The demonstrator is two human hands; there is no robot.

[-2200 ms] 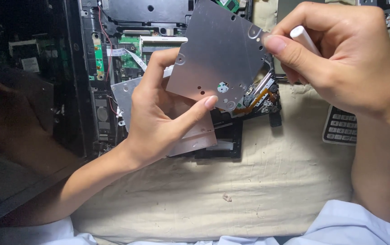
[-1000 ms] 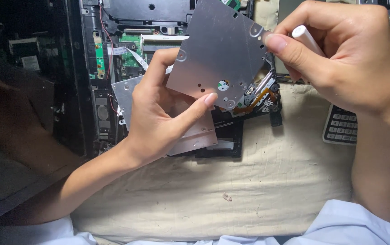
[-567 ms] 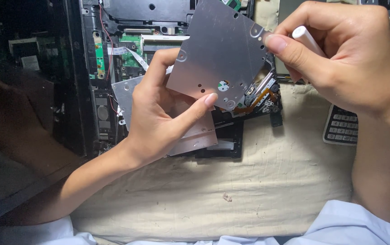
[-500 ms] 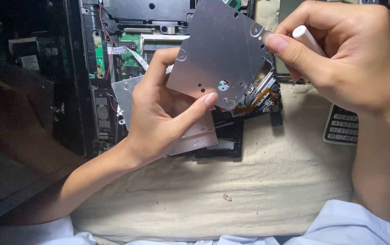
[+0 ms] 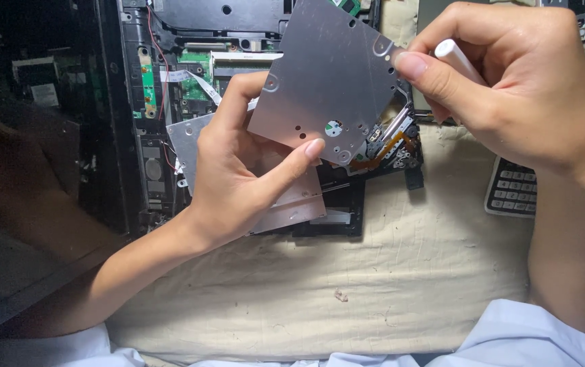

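Holding a grey metal cover plate (image 5: 330, 81) tilted up off an optical drive (image 5: 374, 153), the person works over a cream cloth (image 5: 374, 272) spread on the desk. The left hand (image 5: 238, 177) is clamped on the plate's near-left edge, thumb pressed on its face and fingers curled behind it, where I cannot see their tips. The right hand (image 5: 510, 95) pinches the plate's far-right corner between thumb and forefinger while gripping a white tool (image 5: 457, 58); only the tool's rounded end shows, the rest buried in the fist. The plate hides most of the drive, leaving orange ribbon and small parts visible at its near-right edge. An opened laptop chassis (image 5: 170, 102) lies to the far left, its left side lost in shadow. A keypad (image 5: 513, 194) peeks out at right, partly covered by the forearm.
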